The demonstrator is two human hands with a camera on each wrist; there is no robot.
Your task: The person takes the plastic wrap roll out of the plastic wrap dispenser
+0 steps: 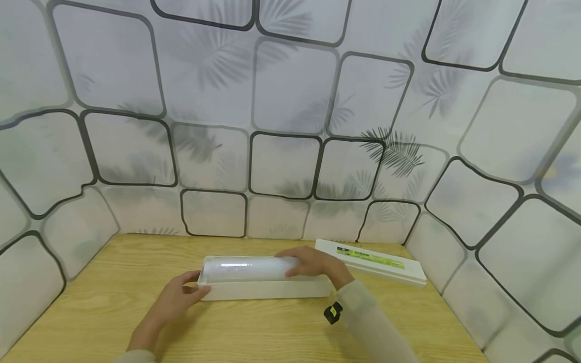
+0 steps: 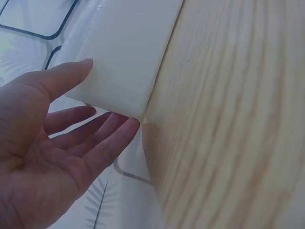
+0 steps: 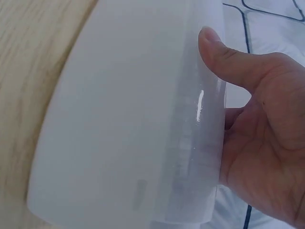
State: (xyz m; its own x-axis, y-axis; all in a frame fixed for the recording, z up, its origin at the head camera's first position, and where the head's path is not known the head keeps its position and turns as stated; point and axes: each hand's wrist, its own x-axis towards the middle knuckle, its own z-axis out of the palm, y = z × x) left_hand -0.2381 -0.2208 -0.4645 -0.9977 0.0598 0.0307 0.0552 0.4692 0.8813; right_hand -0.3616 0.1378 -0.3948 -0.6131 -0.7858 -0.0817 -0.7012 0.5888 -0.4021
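Observation:
A long white open-topped box (image 1: 268,291) lies lengthwise on the wooden table, and a shiny roll of plastic wrap (image 1: 242,268) sits in it, rising above the front wall. My left hand (image 1: 174,297) holds the box's left end; in the left wrist view its thumb (image 2: 71,78) lies on the white face and the fingertips meet the end edge. Over the right part of the roll, my right hand (image 1: 313,263) grips it from above. The right wrist view shows the thumb (image 3: 214,47) on the clear film, with the other fingers mostly hidden behind the roll.
A long white lid (image 1: 415,269) with a green label (image 1: 369,257) lies at an angle on the table (image 1: 272,333), behind and right of the box. Patterned walls (image 1: 286,161) enclose the table at the back and sides. A small black device (image 1: 333,312) is at my right wrist.

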